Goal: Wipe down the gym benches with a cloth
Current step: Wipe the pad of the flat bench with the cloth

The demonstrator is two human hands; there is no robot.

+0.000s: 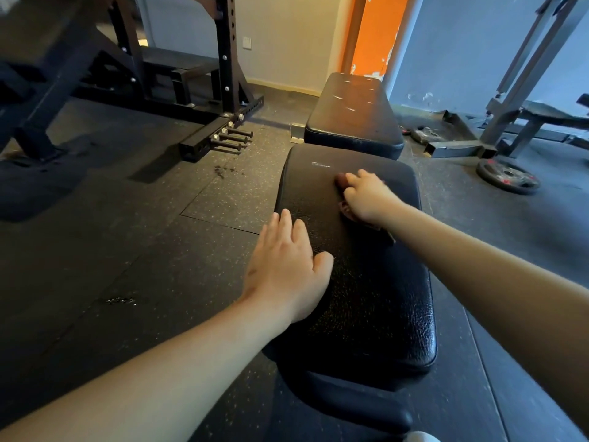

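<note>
A black padded gym bench (376,298) runs away from me down the middle of the view. My left hand (283,266) lies flat on its left edge, fingers straight. Further along the pad, my right hand (366,196) presses down on a dark reddish-brown cloth (345,212), fingers curled over it; most of the cloth is hidden under the hand. A second black bench pad (353,113) stands just beyond the first, end to end with it.
A black power rack (223,59) with bolts at its foot stands at the left. A grey machine frame (497,122) and a weight plate (508,177) lie at the right. Speckled rubber floor (127,250) surrounds the bench.
</note>
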